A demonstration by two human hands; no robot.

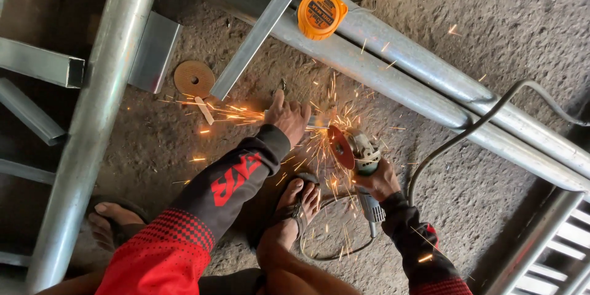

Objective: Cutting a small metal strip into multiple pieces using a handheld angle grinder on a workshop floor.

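My left hand (287,115) presses down on a small metal piece (317,122) lying on the rough ground. My right hand (380,179) grips the body of a grey angle grinder (366,172), whose reddish disc (340,146) cuts into the piece beside my left fingers. Orange sparks (246,112) spray left across the ground and fan out around the disc. Both arms wear black and red sleeves. My sandalled foot (295,209) rests just below the cut.
Long galvanised pipes (424,80) run diagonally across the top, with an orange tape measure (320,10) on them. A thick pipe (92,117) and square tubes lie at left. A worn brown cutting disc (194,78) lies on the ground. The grinder's cable (467,135) loops right.
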